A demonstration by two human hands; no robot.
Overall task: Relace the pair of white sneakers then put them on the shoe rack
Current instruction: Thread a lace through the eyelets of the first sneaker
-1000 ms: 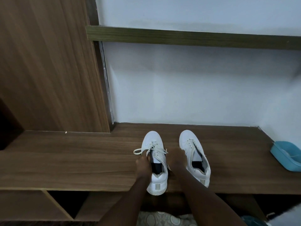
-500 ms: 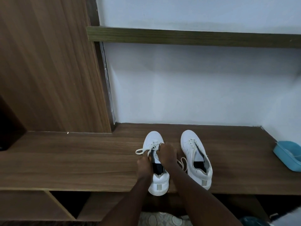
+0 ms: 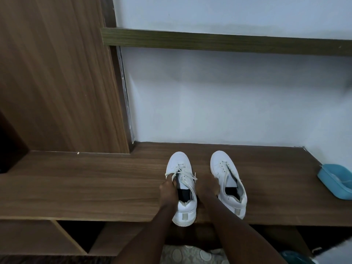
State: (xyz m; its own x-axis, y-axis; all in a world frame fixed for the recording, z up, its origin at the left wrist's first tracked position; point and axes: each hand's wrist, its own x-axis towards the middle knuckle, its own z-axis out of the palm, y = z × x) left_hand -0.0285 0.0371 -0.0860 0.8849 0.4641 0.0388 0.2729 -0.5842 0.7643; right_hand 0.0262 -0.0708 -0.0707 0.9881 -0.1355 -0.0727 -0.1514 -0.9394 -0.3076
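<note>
The lace (image 3: 183, 173) of the left sneaker (image 3: 180, 162) was pinched by the left hand (image 3: 168, 189); the right hand (image 3: 207, 186), beside the right sneaker (image 3: 221, 164), was curled, its hold undetermined.

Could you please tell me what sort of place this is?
Probably a home entryway or closet nook with built-in shoe storage: a wooden shelf with open cubbies beneath, white sneakers standing on it, and a patterned mat on the floor below.
</note>
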